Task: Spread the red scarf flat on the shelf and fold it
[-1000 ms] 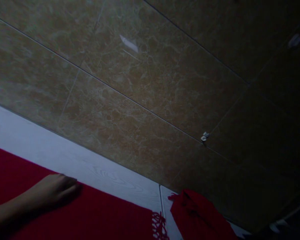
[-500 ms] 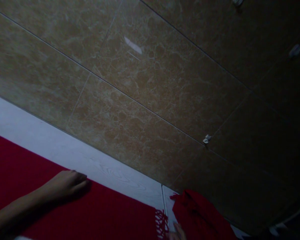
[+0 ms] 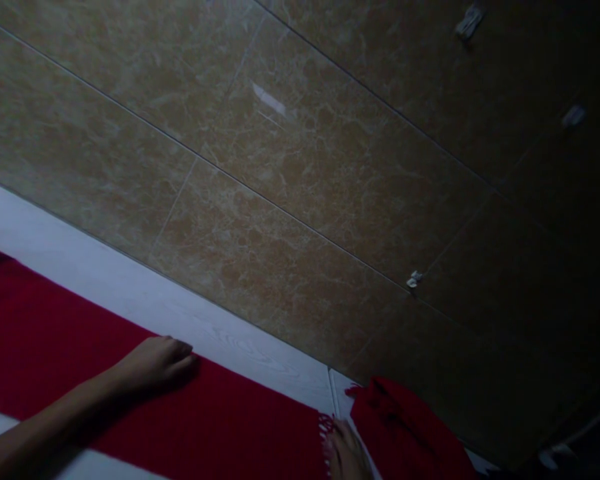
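Observation:
A red scarf (image 3: 220, 427) lies spread flat on a white wood-grain surface (image 3: 130, 297), its fringed end (image 3: 325, 433) pointing right. My left hand (image 3: 155, 363) rests palm down on the scarf's far edge, fingers lying on the cloth and holding nothing. My right hand (image 3: 345, 453) shows only in part at the bottom edge. Its fingers are stretched out against the fringe, between the scarf and a crumpled red cloth (image 3: 405, 433).
A brown marbled tile wall (image 3: 305, 167) rises right behind the white surface. Small pale clips sit on the tile joints (image 3: 414, 279). The right side of the view is very dark. A seam (image 3: 331, 390) splits the white surface.
My left hand has slid right along the scarf's far edge. My right hand has come up into view at the fringe. The view has shifted a little.

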Motion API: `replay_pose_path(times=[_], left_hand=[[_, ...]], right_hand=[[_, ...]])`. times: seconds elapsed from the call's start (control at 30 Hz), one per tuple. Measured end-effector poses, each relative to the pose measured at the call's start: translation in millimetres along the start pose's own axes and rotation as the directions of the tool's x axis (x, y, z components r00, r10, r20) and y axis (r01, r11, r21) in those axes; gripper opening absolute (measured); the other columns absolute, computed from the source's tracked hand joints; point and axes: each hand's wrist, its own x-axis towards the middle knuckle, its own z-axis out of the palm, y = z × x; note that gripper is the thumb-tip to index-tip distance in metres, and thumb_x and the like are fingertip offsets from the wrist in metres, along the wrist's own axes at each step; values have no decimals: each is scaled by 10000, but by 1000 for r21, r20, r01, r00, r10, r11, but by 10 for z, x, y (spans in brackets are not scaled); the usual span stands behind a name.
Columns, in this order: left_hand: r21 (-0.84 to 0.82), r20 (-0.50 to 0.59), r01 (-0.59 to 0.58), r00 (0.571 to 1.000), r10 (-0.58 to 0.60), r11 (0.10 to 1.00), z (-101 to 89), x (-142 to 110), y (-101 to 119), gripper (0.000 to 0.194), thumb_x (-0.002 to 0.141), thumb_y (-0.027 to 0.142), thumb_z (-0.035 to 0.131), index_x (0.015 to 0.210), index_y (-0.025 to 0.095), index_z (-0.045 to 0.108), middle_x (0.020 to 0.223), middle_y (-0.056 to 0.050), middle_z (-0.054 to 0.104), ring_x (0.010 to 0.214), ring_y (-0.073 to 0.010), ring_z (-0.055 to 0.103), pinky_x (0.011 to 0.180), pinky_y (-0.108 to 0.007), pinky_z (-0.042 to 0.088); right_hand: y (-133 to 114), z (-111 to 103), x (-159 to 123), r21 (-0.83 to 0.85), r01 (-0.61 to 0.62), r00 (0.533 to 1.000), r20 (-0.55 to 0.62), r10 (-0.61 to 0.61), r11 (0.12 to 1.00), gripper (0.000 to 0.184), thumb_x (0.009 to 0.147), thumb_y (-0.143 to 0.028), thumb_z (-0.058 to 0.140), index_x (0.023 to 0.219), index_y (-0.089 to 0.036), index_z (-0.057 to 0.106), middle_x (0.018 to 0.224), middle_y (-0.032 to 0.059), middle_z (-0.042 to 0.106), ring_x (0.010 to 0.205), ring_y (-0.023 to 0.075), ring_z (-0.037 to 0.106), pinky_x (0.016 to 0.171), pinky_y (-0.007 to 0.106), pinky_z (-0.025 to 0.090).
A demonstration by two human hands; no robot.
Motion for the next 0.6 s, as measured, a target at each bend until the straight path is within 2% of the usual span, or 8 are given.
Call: replay_pose_path(times=[0.13, 0.2, 0.27, 0.33, 0.4, 0.5, 0.53, 0.6], left_hand=[[-23, 3, -2, 1000, 2, 1000, -46, -16, 55, 443, 943, 485, 350, 732, 207, 624, 776, -104, 721, 719, -256, 699, 654, -311, 420], [-33, 9, 12, 1000, -12, 999, -79, -32, 90, 453, 944, 491, 357, 748, 207, 650, 795, -102, 727, 742, -257, 703, 656, -303, 424], [-33, 22, 30, 999, -30, 999, -120, -51, 128, 469, 954, 490, 347, 775, 202, 672, 817, -104, 735, 759, -257, 702, 654, -296, 426], [-14, 41, 32, 999, -31, 999, -162, -66, 162, 477, 964, 483, 335, 790, 194, 672, 829, -112, 739, 763, -256, 700, 654, -295, 423], [19, 53, 23, 998, -24, 1000, -189, -69, 182, 476, 968, 473, 325, 782, 188, 658, 823, -120, 738, 759, -257, 698, 654, -298, 417], [56, 55, 7, 998, -10, 998, -187, -52, 172, 470, 971, 460, 321, 764, 189, 644, 801, -118, 730, 739, -252, 692, 647, -298, 411], [65, 52, 3, 999, -7, 998, -178, -41, 160, 470, 973, 456, 321, 762, 189, 647, 794, -115, 727, 731, -250, 688, 647, -298, 412], [85, 43, -1, 999, -3, 996, -162, -21, 133, 471, 976, 451, 330, 772, 189, 664, 797, -112, 729, 733, -250, 686, 654, -298, 417]], right_hand=[[204, -94, 29, -47, -116, 993, -5, 116, 992, 502, 970, -288, 351, 859, -140, 817, 1252, 265, 727, 1184, 387, 703, 1049, 507, 546], [181, -106, 61, -27, -98, 995, 3, 99, 995, 524, 974, -320, 339, 919, -128, 823, 1281, 254, 719, 1181, 363, 706, 1059, 486, 544], [72, -64, 87, 9, -55, 999, 2, 55, 998, 510, 994, -359, 351, 1074, -172, 818, 1398, 169, 683, 1286, 298, 652, 1125, 416, 499], [-34, -24, 96, 28, -35, 999, -9, 35, 999, 450, 987, -364, 401, 1145, -239, 804, 1441, 95, 667, 1349, 256, 604, 1156, 376, 467], [-64, -36, 92, 14, -67, 997, -28, 68, 998, 401, 958, -326, 437, 1065, -246, 815, 1350, 119, 716, 1292, 292, 645, 1111, 422, 509], [-4, -111, 110, -31, -140, 988, -64, 138, 990, 401, 935, -274, 417, 854, -192, 801, 1098, 221, 768, 1067, 379, 740, 961, 525, 584], [5, -123, 134, -38, -141, 988, -71, 138, 989, 401, 936, -269, 414, 824, -188, 792, 1054, 224, 769, 1021, 375, 751, 944, 516, 590], [-41, -98, 210, -37, -98, 993, -76, 95, 994, 425, 961, -283, 388, 887, -184, 794, 1115, 208, 764, 1070, 331, 741, 997, 450, 572]])
